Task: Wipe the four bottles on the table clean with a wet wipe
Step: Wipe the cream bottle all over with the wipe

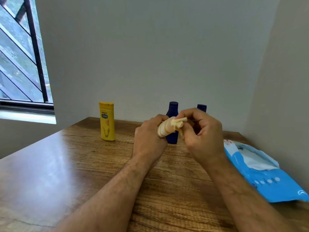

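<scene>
Both hands up over table (83,164), working one small bottle.

L hand (148,139) curled round cream bottle (164,129); R hand (203,133) pinches wipe (178,123) against its top. We see yellow bottle (107,121) left of L hand, two blue bottles (173,108) (201,108) behind hands, wipe pack (260,171) right of R forearm.

A wood-grain bench (83,164) fills the lower view, pushed into a corner of plain pale grey walls (150,56). At ten o'clock a window (18,56) with dark diagonal bars lets in daylight, which glares off the bench's left side
</scene>
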